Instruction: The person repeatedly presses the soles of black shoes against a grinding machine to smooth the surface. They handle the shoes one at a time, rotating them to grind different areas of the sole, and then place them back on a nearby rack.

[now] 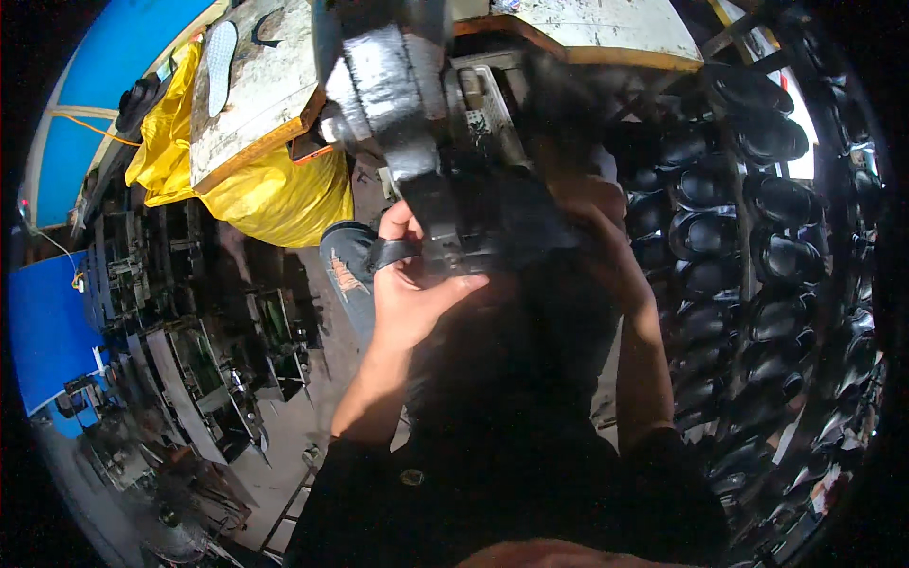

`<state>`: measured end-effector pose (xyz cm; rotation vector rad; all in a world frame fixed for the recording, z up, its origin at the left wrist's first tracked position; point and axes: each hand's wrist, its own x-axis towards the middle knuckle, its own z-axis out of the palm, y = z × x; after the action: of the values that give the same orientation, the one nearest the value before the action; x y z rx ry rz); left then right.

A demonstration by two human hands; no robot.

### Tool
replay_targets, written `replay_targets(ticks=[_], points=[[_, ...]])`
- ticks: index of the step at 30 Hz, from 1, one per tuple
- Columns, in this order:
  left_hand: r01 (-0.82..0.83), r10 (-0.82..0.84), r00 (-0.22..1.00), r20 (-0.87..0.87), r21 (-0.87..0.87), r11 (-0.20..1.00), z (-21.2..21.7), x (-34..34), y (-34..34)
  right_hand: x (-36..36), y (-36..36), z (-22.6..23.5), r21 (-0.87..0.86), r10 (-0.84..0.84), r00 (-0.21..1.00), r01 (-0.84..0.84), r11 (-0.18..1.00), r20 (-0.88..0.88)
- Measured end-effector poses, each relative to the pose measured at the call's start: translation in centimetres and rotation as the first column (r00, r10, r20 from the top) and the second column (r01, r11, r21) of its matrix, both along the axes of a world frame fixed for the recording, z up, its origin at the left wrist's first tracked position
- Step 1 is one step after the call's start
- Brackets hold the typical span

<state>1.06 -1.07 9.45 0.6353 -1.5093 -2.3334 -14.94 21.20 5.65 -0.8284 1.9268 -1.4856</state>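
Both my hands hold a black shoe piece [516,227] up against the lower end of a grey metal machine head [393,90]. My left hand [412,284] grips a black strap end at the piece's left side, thumb on top. My right hand [592,222] closes over the piece's right side, partly lost in shadow. The piece sits right under the machine's dark lower part [440,227].
A worn white workbench [256,85] stands at the upper left over a yellow sack [275,194]. A white insole [220,52] lies on it. Racks of several black shoes [757,218] fill the right. Metal moulds [199,360] crowd the floor at left.
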Motion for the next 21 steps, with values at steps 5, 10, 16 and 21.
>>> replay_targets(ticks=[5,10,16,21], points=[[0.002,-0.015,0.98,-0.197,-0.068,0.998,1.1,-0.8,0.5,-0.5,0.8,-0.2,-0.084,-0.047,0.986,0.034,0.996,-0.16],[-0.052,0.047,0.98,-0.194,-0.02,0.998,1.2,-1.3,1.0,-1.9,2.5,0.6,0.021,-0.035,0.923,0.047,0.999,-0.383],[-0.05,0.051,0.998,-0.031,0.037,0.998,-0.6,0.0,0.9,-2.6,3.5,3.2,-0.047,-0.08,0.909,0.067,0.997,-0.409],[-0.05,0.071,0.991,-0.114,0.178,0.983,-1.5,0.0,1.3,-3.7,4.6,5.7,-0.021,-0.069,0.832,0.069,0.997,-0.551]])
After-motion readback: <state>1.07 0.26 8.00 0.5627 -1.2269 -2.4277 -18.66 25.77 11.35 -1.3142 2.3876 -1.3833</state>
